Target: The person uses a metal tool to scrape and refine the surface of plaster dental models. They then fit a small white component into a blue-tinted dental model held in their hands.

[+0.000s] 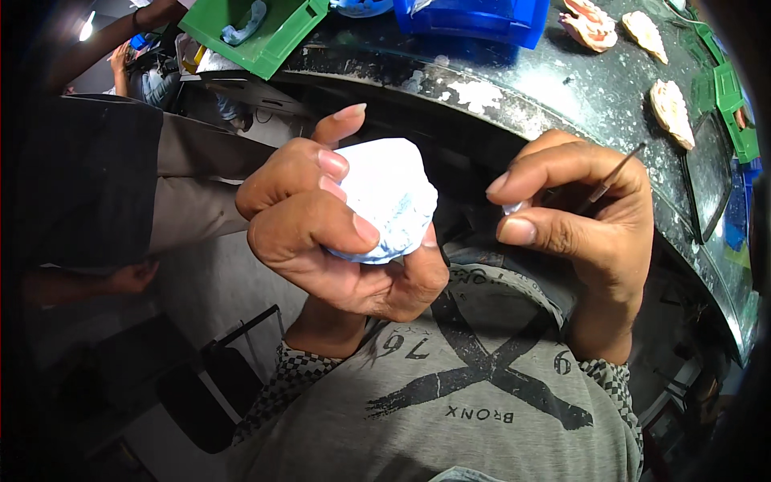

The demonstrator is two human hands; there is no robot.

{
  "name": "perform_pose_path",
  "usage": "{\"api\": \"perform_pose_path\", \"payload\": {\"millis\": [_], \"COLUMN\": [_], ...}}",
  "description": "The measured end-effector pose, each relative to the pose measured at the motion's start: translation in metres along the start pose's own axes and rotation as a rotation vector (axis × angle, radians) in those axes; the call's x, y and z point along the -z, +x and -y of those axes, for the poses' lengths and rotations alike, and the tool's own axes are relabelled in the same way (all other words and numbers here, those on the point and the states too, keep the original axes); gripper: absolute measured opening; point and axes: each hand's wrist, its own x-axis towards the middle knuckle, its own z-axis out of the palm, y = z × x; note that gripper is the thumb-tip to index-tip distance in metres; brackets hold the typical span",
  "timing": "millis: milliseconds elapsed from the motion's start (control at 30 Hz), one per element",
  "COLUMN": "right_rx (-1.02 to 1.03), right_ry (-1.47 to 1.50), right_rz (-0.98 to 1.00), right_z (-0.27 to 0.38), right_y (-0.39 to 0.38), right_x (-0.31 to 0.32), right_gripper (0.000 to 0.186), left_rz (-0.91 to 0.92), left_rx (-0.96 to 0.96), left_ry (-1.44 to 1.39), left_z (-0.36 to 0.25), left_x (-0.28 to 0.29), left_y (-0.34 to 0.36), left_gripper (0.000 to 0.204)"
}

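My left hand (pixel 321 241) is wrapped round a white plaster dental cast (pixel 384 181), holding it up in front of my chest. The lower edge of the cast looks light blue, and its upper face is washed out by bright light. To the right, apart from the cast, my right hand (pixel 590 213) pinches a small whitish piece (pixel 512 208) between thumb and forefinger. It is too small to tell its kind. A thin metal hand tool (pixel 614 175) is also tucked in that hand, its slim end sticking out past the knuckles.
A dark, paint-chipped worktable (pixel 474 92) curves round ahead and to the right. On it are a green tray (pixel 277 40) with a bluish dental piece (pixel 245 22), a blue bin (pixel 482 32) and several pinkish casts (pixel 671 112). Another person (pixel 201 193) stands at the left, near a dark chair (pixel 193 406).
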Motion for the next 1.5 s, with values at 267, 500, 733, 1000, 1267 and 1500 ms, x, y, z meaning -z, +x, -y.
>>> {"api": "perform_pose_path", "payload": {"millis": [267,500,733,1000,1267,1500], "right_rx": [0.264,0.25,0.41,0.387,0.242,0.144], "right_ry": [-0.063,0.081,-0.138,0.154,0.121,0.29], "right_rz": [0.087,0.07,0.13,0.104,0.159,0.098], "right_z": [-0.009,0.003,-0.009,-0.024,-0.009,-0.02], "right_y": [0.008,0.018,0.029,0.03,0.028,0.024], "right_x": [0.006,-0.004,-0.003,-0.007,-0.009,-0.013], "right_gripper": [0.016,0.024,0.027,0.023,0.022,0.026], "left_rz": [-0.095,-0.064,-0.057,-0.059,-0.057,-0.078], "left_rx": [0.043,0.165,0.249,0.23,0.184,0.232], "left_ry": [-0.136,-0.25,-0.292,-0.239,-0.235,-0.268], "left_z": [0.003,-0.008,-0.015,-0.012,-0.006,-0.01], "left_x": [-0.016,-0.025,-0.021,-0.021,-0.02,-0.023], "left_y": [-0.002,0.001,-0.001,-0.004,-0.006,-0.003], "left_gripper": [0.055,0.077,0.069,0.066,0.068,0.061]}}
